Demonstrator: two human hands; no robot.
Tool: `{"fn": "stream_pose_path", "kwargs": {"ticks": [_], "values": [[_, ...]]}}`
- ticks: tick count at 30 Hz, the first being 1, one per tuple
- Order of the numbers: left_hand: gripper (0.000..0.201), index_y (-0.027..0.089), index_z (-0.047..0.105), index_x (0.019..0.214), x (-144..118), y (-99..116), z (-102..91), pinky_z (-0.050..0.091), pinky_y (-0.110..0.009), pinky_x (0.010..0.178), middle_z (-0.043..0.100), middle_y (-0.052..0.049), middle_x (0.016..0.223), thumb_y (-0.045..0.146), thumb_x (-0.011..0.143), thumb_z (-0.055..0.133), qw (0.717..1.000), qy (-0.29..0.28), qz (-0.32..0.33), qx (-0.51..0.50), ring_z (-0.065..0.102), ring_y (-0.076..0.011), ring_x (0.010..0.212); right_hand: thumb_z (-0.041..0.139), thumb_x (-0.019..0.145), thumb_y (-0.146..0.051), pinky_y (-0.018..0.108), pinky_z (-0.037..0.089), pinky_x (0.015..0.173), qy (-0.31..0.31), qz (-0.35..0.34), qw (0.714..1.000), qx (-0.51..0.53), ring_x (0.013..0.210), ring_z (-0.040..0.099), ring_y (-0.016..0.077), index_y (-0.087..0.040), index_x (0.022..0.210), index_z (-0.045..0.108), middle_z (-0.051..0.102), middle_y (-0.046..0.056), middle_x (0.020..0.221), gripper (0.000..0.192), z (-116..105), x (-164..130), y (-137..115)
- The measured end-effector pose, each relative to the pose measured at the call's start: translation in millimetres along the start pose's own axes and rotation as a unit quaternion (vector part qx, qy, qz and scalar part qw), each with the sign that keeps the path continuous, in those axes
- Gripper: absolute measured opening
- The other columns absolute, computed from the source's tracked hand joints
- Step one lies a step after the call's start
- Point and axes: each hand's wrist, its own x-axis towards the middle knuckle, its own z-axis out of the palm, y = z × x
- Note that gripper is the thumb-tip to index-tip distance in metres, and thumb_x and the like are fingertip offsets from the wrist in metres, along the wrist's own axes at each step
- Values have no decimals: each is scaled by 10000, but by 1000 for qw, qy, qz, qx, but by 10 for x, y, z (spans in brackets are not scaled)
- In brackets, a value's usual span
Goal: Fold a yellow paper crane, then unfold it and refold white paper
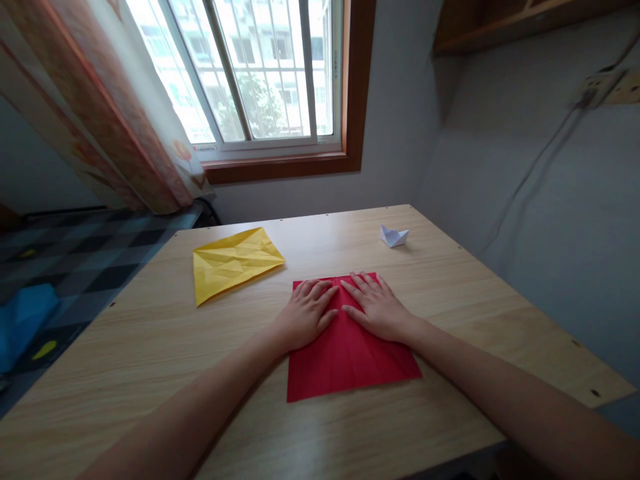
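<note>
A sheet of red paper (345,367) with faint crease lines lies on the wooden table in front of me. My left hand (311,313) rests flat on its upper left part, fingers stretched out. On the upper right part my right hand (376,308) also lies flat, fingers spread. The two thumbs point toward each other with a narrow gap between them. Under my palms the paper is hidden. Farther left is a creased sheet of yellow paper (237,260), and a small white paper boat (394,236) stands toward the back right. Neither hand touches those two.
The wooden table (150,353) ends at a wall and a barred window (260,73). To the left, blue paper (27,317) lies on a dark checked cloth (125,247). A curtain (105,100) hangs there. On the right wall a cable (530,167) runs down from a socket.
</note>
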Motion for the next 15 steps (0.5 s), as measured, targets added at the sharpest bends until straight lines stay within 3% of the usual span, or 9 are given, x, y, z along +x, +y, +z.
{"fn": "stream_pose_path", "kwargs": {"ticks": [4,9,15], "values": [[564,188,376,1497,4,-47,19,205,-498,1201,373,-97,1564,464,1005,371,999,-18,8,-27,291,-283,1455,255,1031,-431,518,77,1216,5,-8,1000,-15,1512,158,273,-226,1552,274,210,95,1626,560,-2,-4,-3],[581,240,315,1526,3,-23,5,148,-580,1193,291,-62,1603,486,1001,350,998,-47,-12,-31,228,-310,1482,298,1004,-529,530,62,1213,1,-1,1000,-6,1514,142,288,-204,1549,283,171,110,1631,635,-4,-6,-13],[564,241,363,1497,25,9,-25,178,-640,1160,316,-71,1593,466,981,386,998,-45,-25,-35,256,-327,1469,286,994,-573,515,70,1218,3,-6,1000,3,1515,128,294,-191,1545,295,163,125,1630,671,-9,-2,-16]]}}
